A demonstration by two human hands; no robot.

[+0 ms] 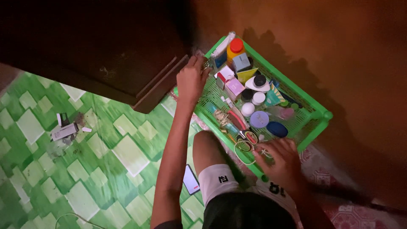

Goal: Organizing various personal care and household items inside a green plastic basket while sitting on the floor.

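Note:
A green plastic basket [313,113] stands on the floor against an orange-brown wall. It holds several small things: an orange bottle with a red cap [235,48], little boxes, round jars, a blue lid [277,129], scissors [242,135] and rubber bands. My left hand [191,79] reaches to the basket's far left corner, fingers bent over the rim by a small shiny item; whether it grips anything is unclear. My right hand [282,160] lies on the basket's near corner, fingers spread beside the scissors and a small white piece.
A dark wooden cabinet [106,51] with a stepped base stands left of the basket. The floor has a green and white tile pattern [106,152]. Small boxes and scraps [64,129] lie at the left. A phone [191,180] lies by my knee.

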